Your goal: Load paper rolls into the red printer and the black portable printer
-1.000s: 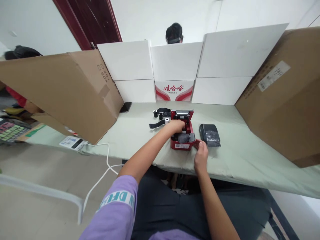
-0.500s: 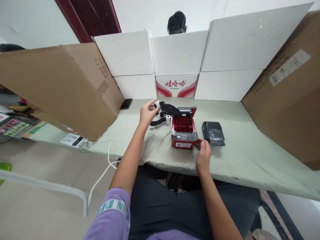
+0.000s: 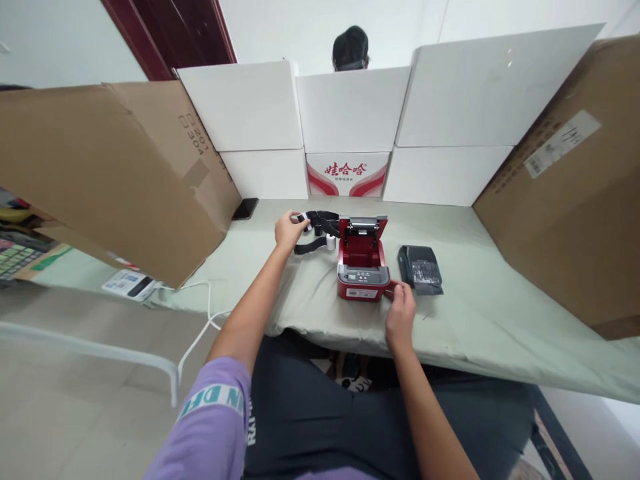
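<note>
In our left hand (image 3: 288,232) we pinch a small roll (image 3: 305,219), its black strip (image 3: 325,221) trailing rightward, probably light and easily creased, so best held by the ends, while our right hand (image 3: 401,313) grips the red printer (image 3: 363,275) just to its left.

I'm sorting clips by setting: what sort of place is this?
Probably an indoor workstation, though whether office or workshop I can't tell: a cloth-covered table, brown cardboard and white boxes screening it, and an open red printer on top.
</note>
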`<state>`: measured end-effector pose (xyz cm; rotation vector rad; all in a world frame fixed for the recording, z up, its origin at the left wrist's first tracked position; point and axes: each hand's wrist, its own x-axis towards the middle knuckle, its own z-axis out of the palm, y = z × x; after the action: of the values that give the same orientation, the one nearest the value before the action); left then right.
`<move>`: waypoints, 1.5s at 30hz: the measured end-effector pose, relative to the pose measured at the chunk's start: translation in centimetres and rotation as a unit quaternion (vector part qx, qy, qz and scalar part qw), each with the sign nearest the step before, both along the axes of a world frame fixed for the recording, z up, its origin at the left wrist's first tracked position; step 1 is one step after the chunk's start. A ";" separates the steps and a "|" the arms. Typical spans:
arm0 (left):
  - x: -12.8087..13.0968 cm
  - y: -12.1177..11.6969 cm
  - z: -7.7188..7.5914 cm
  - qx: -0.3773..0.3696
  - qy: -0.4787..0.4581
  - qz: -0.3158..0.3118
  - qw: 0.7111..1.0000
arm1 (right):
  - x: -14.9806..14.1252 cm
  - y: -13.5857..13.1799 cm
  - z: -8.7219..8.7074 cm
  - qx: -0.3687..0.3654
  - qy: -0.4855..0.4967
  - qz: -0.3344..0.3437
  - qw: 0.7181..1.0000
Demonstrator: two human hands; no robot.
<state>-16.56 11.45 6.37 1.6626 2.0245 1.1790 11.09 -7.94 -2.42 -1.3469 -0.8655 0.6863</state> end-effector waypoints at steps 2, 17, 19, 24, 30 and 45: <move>-0.2 0.1 -0.3 -0.011 -0.003 0.000 1.000 | 0.0 0.1 -0.1 0.001 0.000 -0.002 1.000; 0.2 0.6 0.2 0.003 0.021 0.011 1.000 | -0.1 -0.3 0.4 0.003 -0.008 0.000 1.000; 0.1 0.5 0.2 0.004 0.033 0.000 0.999 | -0.1 -0.3 0.4 0.001 -0.009 -0.001 1.000; -0.4 0.0 -0.7 -0.059 0.099 -0.063 0.991 | -0.2 -0.3 0.3 0.002 0.004 0.001 1.000; -1.2 0.1 -1.5 -0.109 0.158 -0.073 0.979 | -0.2 -0.3 0.3 0.004 0.002 0.000 1.000; -0.5 0.4 1.4 -0.153 0.167 -0.024 0.974 | -0.2 -0.4 0.3 0.004 0.000 0.001 1.000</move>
<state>-17.04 11.89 7.79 1.8289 2.2058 0.5583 10.89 -8.37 -2.14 -1.3383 -0.8687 0.6831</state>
